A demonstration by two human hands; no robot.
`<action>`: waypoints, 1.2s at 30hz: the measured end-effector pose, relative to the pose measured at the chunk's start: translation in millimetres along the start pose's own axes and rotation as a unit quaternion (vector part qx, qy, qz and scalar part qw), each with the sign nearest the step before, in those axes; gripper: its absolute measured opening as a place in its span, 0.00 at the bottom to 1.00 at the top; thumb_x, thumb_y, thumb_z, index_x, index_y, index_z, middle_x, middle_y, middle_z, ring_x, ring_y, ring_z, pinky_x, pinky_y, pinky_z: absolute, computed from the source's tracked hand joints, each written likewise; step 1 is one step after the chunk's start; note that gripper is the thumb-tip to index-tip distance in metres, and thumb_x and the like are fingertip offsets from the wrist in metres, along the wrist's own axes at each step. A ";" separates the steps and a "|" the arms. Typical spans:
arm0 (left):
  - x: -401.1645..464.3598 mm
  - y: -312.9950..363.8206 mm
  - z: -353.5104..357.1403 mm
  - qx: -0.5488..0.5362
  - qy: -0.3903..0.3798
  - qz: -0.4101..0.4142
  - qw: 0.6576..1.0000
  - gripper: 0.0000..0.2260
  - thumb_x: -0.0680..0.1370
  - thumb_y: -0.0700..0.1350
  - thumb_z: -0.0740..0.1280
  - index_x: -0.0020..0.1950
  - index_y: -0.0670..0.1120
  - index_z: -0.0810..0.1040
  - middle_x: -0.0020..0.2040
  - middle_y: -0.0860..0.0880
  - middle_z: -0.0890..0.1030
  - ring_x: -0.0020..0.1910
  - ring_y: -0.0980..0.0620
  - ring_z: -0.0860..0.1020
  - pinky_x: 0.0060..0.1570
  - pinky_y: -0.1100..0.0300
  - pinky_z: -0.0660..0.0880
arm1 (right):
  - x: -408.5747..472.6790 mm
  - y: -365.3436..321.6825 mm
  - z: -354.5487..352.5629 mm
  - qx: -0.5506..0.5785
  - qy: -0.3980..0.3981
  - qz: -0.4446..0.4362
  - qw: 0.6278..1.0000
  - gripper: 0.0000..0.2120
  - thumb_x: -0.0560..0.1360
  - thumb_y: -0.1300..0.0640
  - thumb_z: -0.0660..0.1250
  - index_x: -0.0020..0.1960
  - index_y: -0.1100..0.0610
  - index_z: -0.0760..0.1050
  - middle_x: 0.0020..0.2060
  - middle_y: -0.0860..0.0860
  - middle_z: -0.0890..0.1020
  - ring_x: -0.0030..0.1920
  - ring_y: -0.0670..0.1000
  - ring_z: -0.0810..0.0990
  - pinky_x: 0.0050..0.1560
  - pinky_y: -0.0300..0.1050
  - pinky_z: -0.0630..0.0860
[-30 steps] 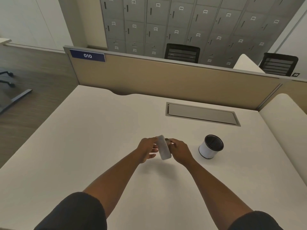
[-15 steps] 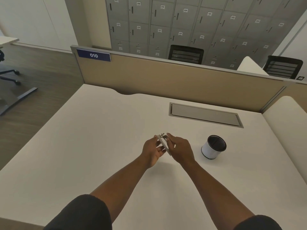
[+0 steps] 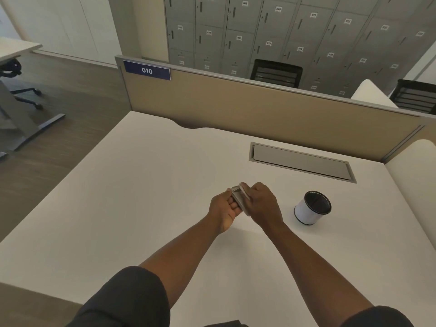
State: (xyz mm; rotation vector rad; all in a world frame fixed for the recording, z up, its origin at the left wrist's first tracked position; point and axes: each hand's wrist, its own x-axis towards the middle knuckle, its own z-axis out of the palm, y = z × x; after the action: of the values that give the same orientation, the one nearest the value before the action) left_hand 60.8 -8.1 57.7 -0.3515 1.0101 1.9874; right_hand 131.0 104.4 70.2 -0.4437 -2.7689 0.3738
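On the left, the left hand (image 3: 223,208) is turned palm up. Its fingers (image 3: 234,206) are curled against a small flat grey object (image 3: 238,198), which is held edge-on between the two hands, raised off the pale surface (image 3: 141,197) below the fingers. What the object is cannot be told; a paler thin layer seems to be set against its right face. From the right, the right hand (image 3: 263,204) is closed over it, with the fingers (image 3: 248,189) pinched on its far end. Both sets of fingers are thus narrow and are occupied with the same object.

The main risk is judged to be a slip. The object is thin and looks smooth, and it is gripped mostly by fingertips. If the hands are twisted against each other unevenly, it could be levered out and dropped onto the surface under the fingers. If two layers are being parted, one could spring free.

To the right of the right fingers, near but apart, a white cup (image 3: 311,208) is stood upright. It could be knocked over by a wrist swung outward or by a falling piece. Beyond the fingers, a grey hatch (image 3: 299,162) is set into the surface, and a skidding piece could be lost at its gap.
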 end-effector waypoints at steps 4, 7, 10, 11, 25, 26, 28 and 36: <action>-0.5 2.0 2.2 -0.022 0.004 -0.007 1.000 0.13 0.84 0.43 0.56 0.56 0.37 0.78 0.50 0.40 0.84 0.48 0.43 0.83 0.42 0.51 0.80 | 2.0 0.0 -2.9 0.007 0.007 0.004 1.000 0.17 0.78 0.55 0.64 0.66 0.51 0.76 0.40 0.52 0.76 0.42 0.53 0.75 0.39 0.40 0.66; -0.8 2.2 4.7 -0.036 0.008 -0.012 0.999 0.14 0.84 0.42 0.55 0.52 0.38 0.78 0.49 0.40 0.84 0.47 0.43 0.83 0.40 0.51 0.80 | 3.3 0.5 -4.3 0.015 0.016 0.010 1.000 0.17 0.77 0.57 0.66 0.65 0.51 0.77 0.39 0.54 0.78 0.41 0.54 0.76 0.39 0.40 0.68; 0.0 1.2 5.7 -0.048 0.009 -0.013 0.999 0.13 0.84 0.43 0.55 0.52 0.38 0.78 0.49 0.40 0.84 0.47 0.42 0.83 0.39 0.50 0.80 | 4.8 0.4 -5.3 0.014 0.020 0.013 1.000 0.17 0.76 0.57 0.67 0.65 0.52 0.78 0.39 0.54 0.78 0.40 0.54 0.77 0.38 0.40 0.68; 0.5 0.5 5.4 -0.048 0.007 -0.011 0.999 0.13 0.84 0.43 0.56 0.53 0.39 0.78 0.50 0.40 0.84 0.47 0.42 0.83 0.40 0.49 0.80 | 5.2 -0.4 -5.4 0.016 0.022 0.016 1.000 0.17 0.76 0.57 0.67 0.64 0.52 0.78 0.39 0.55 0.78 0.40 0.55 0.77 0.38 0.40 0.68; -1.7 -9.0 9.5 0.011 -0.137 0.018 0.990 0.15 0.79 0.37 0.62 0.58 0.50 0.83 0.55 0.44 0.85 0.52 0.44 0.83 0.50 0.49 0.81 | 29.5 -10.9 -14.5 -0.015 -0.003 0.085 0.996 0.17 0.76 0.54 0.64 0.65 0.54 0.75 0.45 0.56 0.77 0.46 0.57 0.78 0.40 0.42 0.69; -1.8 -8.2 8.0 0.015 -0.149 0.019 0.989 0.17 0.78 0.35 0.62 0.59 0.49 0.82 0.56 0.43 0.84 0.53 0.44 0.82 0.51 0.49 0.81 | 30.9 -10.5 -14.4 -0.011 -0.007 0.089 0.996 0.18 0.76 0.54 0.63 0.65 0.54 0.75 0.45 0.56 0.77 0.47 0.57 0.78 0.41 0.43 0.70; -2.6 -6.6 5.9 0.016 -0.166 0.022 0.986 0.19 0.76 0.31 0.61 0.62 0.46 0.80 0.59 0.41 0.83 0.55 0.42 0.82 0.52 0.47 0.81 | 33.2 -9.9 -14.2 0.005 -0.012 0.103 0.995 0.17 0.77 0.54 0.62 0.65 0.53 0.75 0.47 0.57 0.77 0.48 0.58 0.78 0.43 0.44 0.71; -4.6 -3.2 6.1 0.009 -0.168 0.039 0.985 0.19 0.79 0.28 0.55 0.65 0.40 0.76 0.61 0.38 0.81 0.57 0.40 0.82 0.51 0.50 0.82 | 34.5 -8.5 -16.6 0.002 -0.023 0.101 0.995 0.18 0.78 0.55 0.61 0.67 0.54 0.74 0.48 0.59 0.79 0.50 0.58 0.78 0.43 0.41 0.67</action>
State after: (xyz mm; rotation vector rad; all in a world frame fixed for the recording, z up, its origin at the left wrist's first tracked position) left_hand 66.8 -5.1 62.5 0.0354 0.8350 2.0196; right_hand 103.3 111.7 97.0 -0.7266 -2.7732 0.4419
